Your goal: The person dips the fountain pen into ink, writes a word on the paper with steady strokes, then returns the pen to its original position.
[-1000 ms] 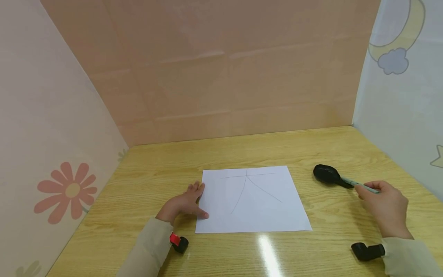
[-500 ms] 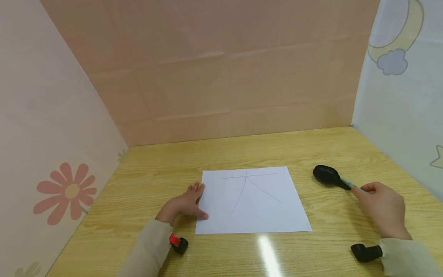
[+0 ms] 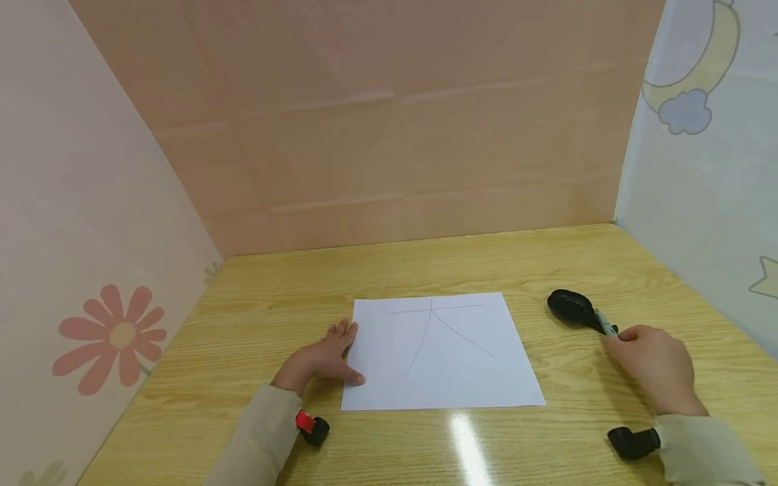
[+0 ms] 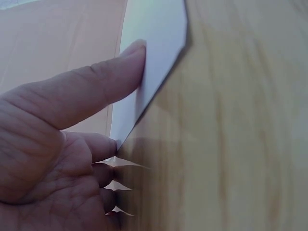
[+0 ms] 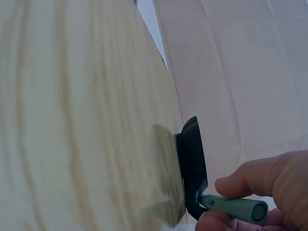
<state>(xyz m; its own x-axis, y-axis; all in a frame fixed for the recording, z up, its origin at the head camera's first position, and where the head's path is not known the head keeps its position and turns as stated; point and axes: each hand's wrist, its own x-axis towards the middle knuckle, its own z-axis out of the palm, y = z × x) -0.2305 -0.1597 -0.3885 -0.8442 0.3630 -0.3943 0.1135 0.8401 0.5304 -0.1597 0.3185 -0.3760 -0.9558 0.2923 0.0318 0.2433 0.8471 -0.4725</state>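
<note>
My left hand [image 3: 325, 356] rests on the left edge of a white sheet of paper [image 3: 456, 378], fingers spread. Its thumb [image 4: 115, 72] lies on the sheet in the left wrist view. Thin dark strokes [image 3: 433, 310] on the paper form a character-like figure. My right hand [image 3: 656, 368] pinches a pale green pen [image 3: 605, 324] between thumb and fingers, right of the sheet. The pen's blunt end [image 5: 260, 211] faces the right wrist camera. Just beyond lies a black spoon-shaped object [image 3: 570, 307]; its narrow end is beside the pen, and I cannot tell whether they touch.
A wood-grain table [image 3: 292, 277] bears everything. Walls enclose it: a tan back wall [image 3: 395, 135], a left one with a flower print [image 3: 124, 334], and a right one with a moon print [image 3: 717, 54]. Dark camera mounts [image 3: 632, 442] jut from both sleeves.
My right hand has shifted left and slightly down, and the pen in it now points more steeply away from me. The left hand and the paper stay in place.
</note>
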